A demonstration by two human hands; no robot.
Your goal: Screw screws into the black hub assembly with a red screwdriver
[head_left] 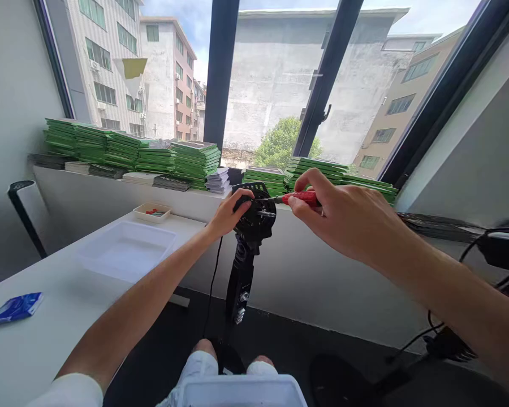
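A black stand fan with its motor head (261,226) bare stands before me, a metal shaft poking out from its front. My left hand (231,212) grips the upper left of that head, thumb and fingers bent over its rim. In my right hand (335,209) is a screwdriver (299,198) with a red handle, pinched between thumb and fingers. Its shank points left, with the tip at the upper part of the fan head near my left fingertips. Whether the tip sits in a screw is too small to tell. Knobs show on the fan's black column (240,288).
On the white table (68,333) at left are a clear plastic tray (127,249), a small dish (152,212) with red bits and a blue packet (17,308). Green stacks (195,161) line the windowsill. A white bin (241,390) is at my knees; cables hang right.
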